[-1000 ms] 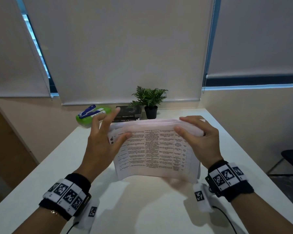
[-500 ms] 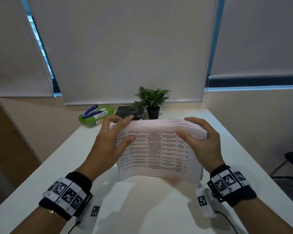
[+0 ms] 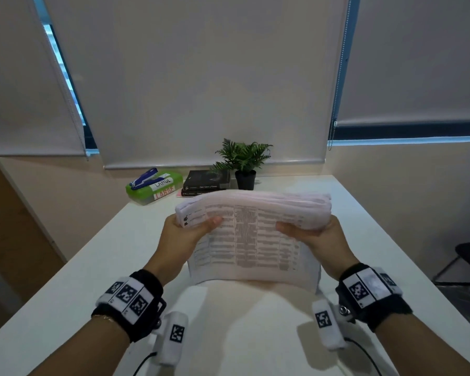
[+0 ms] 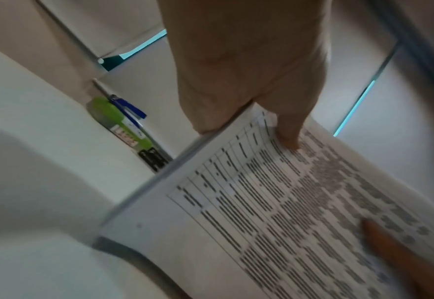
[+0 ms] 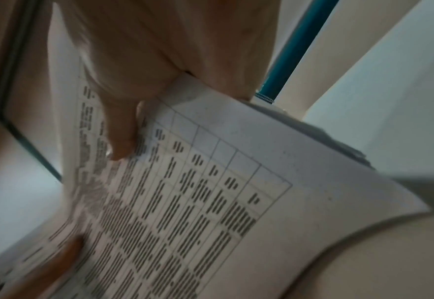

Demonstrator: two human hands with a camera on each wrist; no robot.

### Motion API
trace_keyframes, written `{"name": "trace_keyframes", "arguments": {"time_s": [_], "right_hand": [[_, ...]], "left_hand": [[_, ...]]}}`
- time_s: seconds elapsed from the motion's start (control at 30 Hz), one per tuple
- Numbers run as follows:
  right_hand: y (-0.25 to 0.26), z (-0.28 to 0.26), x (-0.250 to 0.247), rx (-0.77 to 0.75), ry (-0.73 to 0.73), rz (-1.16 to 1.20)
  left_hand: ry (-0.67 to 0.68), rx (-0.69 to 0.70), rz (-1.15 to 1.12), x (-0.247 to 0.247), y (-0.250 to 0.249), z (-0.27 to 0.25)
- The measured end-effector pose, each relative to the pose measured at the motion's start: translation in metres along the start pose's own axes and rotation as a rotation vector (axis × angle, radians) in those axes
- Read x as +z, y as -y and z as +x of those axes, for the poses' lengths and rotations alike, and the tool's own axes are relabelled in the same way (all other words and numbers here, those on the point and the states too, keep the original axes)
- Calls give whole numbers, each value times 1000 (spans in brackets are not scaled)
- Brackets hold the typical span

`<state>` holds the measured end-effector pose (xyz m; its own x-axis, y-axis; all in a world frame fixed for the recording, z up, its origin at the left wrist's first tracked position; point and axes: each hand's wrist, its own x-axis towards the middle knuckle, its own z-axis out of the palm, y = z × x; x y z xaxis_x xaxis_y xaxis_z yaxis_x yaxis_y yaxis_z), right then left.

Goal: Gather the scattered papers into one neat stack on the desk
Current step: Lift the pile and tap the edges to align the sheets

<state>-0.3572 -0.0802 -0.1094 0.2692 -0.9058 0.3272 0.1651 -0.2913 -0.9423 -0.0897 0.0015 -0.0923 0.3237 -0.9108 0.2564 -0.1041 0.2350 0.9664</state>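
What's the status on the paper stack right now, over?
Left hand and right hand both grip the paper stack, held on edge on the desk. Top edges bowed, not yet flat. Nothing in the way.

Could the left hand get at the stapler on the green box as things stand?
Probably not right now: the left hand grips the papers. The desk toward the stapler looks unobstructed, though.

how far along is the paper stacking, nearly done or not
Nearly done, it seems. Gathering looks finished: no loose sheets show on the desk; all sit in one paper stack. In hand: the left hand and right hand grip its two sides, holding it on edge, top bowed away. Left: squaring the edges and laying it flat.
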Motion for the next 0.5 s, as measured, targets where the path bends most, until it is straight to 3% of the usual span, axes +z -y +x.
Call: {"name": "trace_keyframes", "arguments": {"time_s": [0.13, 0.2, 0.33, 0.5], "right_hand": [[13, 5, 2, -95, -115, 76], [10, 3, 1, -75, -117, 64], [-12, -4, 1, 104, -68, -26], [-9, 1, 2, 53, -137, 25]], "left_hand": [[-127, 121, -76, 13, -6, 8], [-151, 80, -63, 15, -1, 7], [-97, -115, 7, 15, 21, 2], [-148, -96, -34, 16, 21, 2]]}}
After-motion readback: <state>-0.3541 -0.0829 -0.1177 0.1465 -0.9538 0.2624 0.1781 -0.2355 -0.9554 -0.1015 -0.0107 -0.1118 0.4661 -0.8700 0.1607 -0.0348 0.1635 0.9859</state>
